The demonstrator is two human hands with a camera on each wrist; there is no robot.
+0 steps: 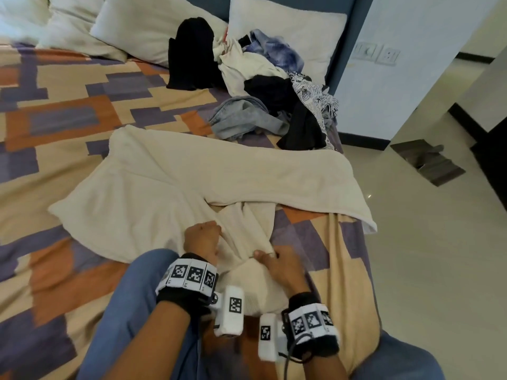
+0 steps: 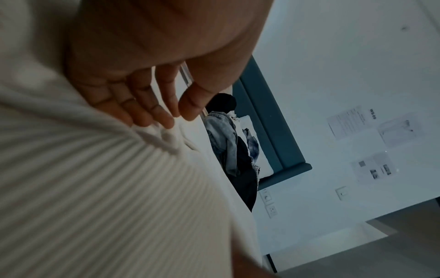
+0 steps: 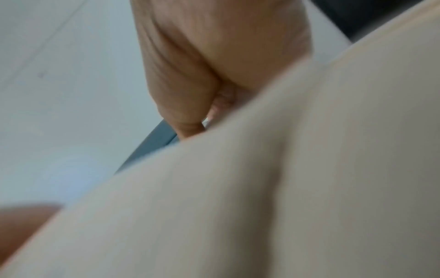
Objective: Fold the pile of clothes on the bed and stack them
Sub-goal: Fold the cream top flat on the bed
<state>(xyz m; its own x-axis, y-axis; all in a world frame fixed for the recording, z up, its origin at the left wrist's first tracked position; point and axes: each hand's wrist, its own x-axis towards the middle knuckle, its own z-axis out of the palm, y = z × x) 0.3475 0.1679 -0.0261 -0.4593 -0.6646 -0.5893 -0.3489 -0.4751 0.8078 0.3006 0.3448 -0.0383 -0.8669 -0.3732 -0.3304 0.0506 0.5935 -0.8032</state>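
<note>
Both hands grip the near end of the sweater [image 1: 192, 176], the left hand [image 1: 202, 239] just left of the right hand [image 1: 282, 266]. From the grip the sweater spreads away across the bed [image 1: 68, 111]. Beyond it, ahead and to the right, lies the pile of clothes [image 1: 263, 91], against the pillows [image 1: 285, 28] behind. The floor [image 1: 425, 242] lies right of the grip.

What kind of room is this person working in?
Most likely a bedroom, perhaps in a hotel or flat. There is a bed with a patterned bedsheet, white pillows against a blue headboard, and a pile of clothes waiting beside a cream garment spread out.
</note>
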